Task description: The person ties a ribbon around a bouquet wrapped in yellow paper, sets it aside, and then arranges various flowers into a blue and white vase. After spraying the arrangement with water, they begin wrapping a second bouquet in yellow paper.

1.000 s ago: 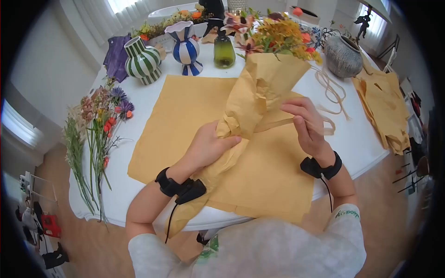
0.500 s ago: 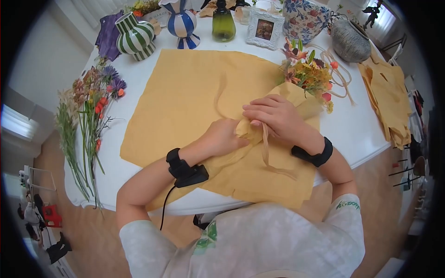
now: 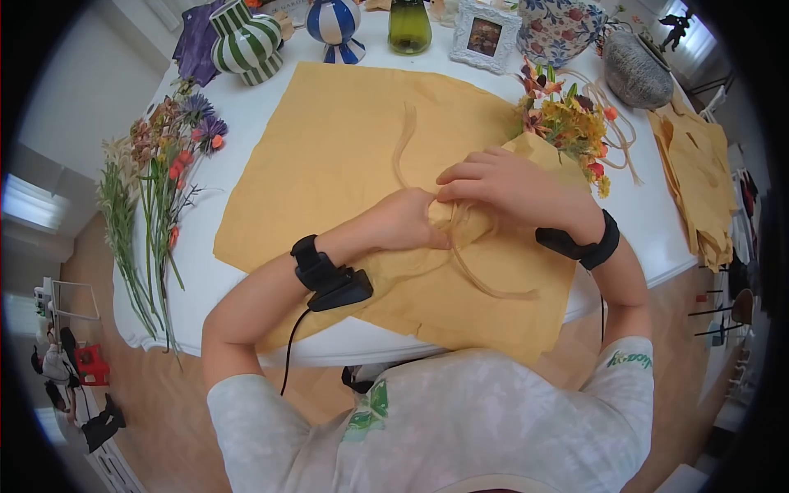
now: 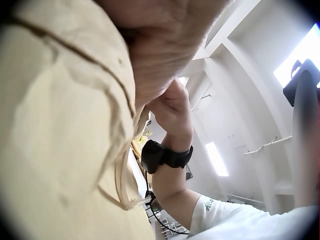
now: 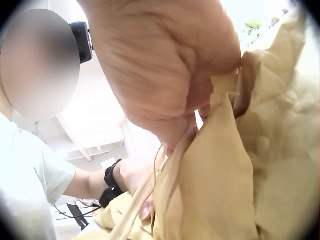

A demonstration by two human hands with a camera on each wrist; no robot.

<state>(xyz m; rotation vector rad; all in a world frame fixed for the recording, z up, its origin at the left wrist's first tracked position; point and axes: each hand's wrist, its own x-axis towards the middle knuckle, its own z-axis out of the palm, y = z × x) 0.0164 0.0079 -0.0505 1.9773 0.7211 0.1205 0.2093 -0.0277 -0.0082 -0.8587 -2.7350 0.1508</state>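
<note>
The left hand (image 3: 407, 220) grips the gathered neck of the yellow paper wrap (image 3: 542, 154), whose bouquet (image 3: 575, 127) points to the back right. Close beside it, the right hand (image 3: 514, 191) is bent over the neck, and in the right wrist view its fingertips pinch the pale ribbon (image 5: 145, 192) against the wrap. One ribbon end (image 3: 403, 148) lies beyond the left hand; another (image 3: 493, 289) trails toward the front. Under both hands lies a flat yellow paper sheet (image 3: 329, 140). The right fingertips are partly hidden in the head view.
Loose flower stems (image 3: 156, 238) lie on the left of the white table (image 3: 205, 271). Along the back stand a green-striped vase (image 3: 246, 45), a blue-striped vase (image 3: 333, 25), a green glass bottle (image 3: 409, 29), a picture frame (image 3: 483, 37) and a grey pot (image 3: 637, 70). Folded paper (image 3: 699, 177) lies at right.
The bouquet has been lowered from upright to lying at the back right. The right hand has come in from the right to the neck, and the ribbon now passes there with its ends spread.
</note>
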